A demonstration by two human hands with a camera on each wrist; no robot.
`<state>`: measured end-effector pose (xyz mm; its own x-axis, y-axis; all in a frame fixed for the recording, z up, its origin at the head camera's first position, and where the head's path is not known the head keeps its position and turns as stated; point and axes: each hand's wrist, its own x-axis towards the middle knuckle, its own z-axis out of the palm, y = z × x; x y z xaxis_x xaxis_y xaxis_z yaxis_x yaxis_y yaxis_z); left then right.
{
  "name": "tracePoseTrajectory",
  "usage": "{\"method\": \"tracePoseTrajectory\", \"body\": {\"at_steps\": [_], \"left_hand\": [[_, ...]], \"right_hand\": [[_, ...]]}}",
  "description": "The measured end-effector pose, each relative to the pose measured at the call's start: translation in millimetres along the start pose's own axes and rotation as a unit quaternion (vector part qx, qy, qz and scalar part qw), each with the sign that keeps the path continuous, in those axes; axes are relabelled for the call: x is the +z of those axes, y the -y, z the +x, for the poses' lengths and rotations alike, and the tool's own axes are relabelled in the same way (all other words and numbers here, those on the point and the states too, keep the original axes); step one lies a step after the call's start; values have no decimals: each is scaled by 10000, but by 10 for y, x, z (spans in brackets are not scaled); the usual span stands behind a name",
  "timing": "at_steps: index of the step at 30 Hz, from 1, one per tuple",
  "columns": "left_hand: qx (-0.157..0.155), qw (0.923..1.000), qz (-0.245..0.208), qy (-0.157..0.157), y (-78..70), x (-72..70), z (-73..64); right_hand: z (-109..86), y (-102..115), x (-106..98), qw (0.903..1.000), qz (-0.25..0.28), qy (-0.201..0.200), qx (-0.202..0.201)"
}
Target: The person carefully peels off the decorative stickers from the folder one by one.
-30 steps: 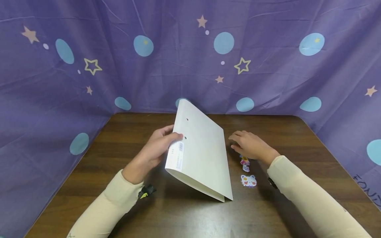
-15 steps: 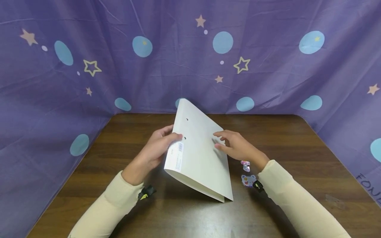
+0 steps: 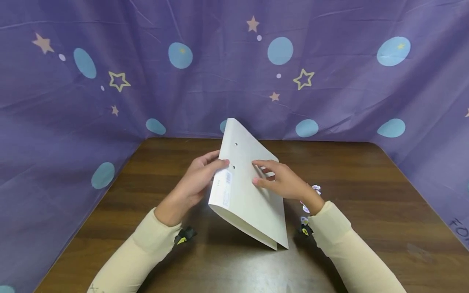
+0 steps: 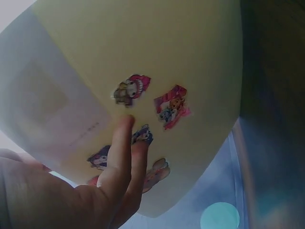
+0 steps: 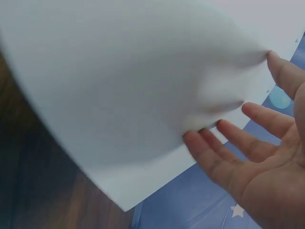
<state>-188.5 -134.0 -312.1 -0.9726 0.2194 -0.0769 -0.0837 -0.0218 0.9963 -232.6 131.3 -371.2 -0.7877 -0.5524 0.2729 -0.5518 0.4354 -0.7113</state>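
A white file folder [image 3: 253, 199] stands tilted on the table, its spine raised and its lower edges resting on the wood. Along the spine my left hand [image 3: 196, 177] grips it, thumb on the near cover and fingers behind. Several cartoon stickers [image 4: 172, 107] show on the folder's other side in the left wrist view, partly covered by the left fingers. Spread fingertips of my right hand [image 3: 283, 181] touch the near cover; the right wrist view shows those fingers [image 5: 207, 155] nearly straight, with shadows on the white surface.
Beside the right wrist, small stickers [image 3: 305, 208] lie on the brown wooden table [image 3: 366, 211], partly hidden by the arm. A clear scrap [image 3: 419, 252] lies farther right. A purple curtain [image 3: 329, 97] with stars and blue spots hangs around the table's back and sides.
My right hand has moved left from over the stickers on the table to the folder's near cover. The left hand keeps its hold on the spine; the view has shifted slightly.
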Motion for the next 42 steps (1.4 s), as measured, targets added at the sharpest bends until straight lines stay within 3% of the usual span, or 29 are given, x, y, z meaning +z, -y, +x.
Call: {"method": "tracePoseTrajectory", "body": {"at_steps": [8,13,17,19,24,27,34,42], "left_hand": [[-138,9977,-669,17,-6,80,56],[-97,9924,-1162,402,15,98,190],[-69,9894,-1275,697,43,134,294],[-211,9882,-1276,824,58,148,334],[-713,9796,-1291,1364,116,194,432],[-832,9741,-1362,1603,141,258,465],[-645,9760,-1406,1531,117,389,433],[-445,9830,-1278,1239,11,440,309]], "right_hand": [[-40,50,-4,9994,268,33,214],[-42,100,-75,9972,601,50,452],[-40,136,-131,9954,793,83,524],[-39,150,-152,9939,944,82,562],[-45,197,-202,9797,1835,-3,803],[-42,212,-226,9681,2367,-13,825],[-15,262,-239,9473,3136,-24,655],[-24,363,-215,9323,3595,22,390]]}}
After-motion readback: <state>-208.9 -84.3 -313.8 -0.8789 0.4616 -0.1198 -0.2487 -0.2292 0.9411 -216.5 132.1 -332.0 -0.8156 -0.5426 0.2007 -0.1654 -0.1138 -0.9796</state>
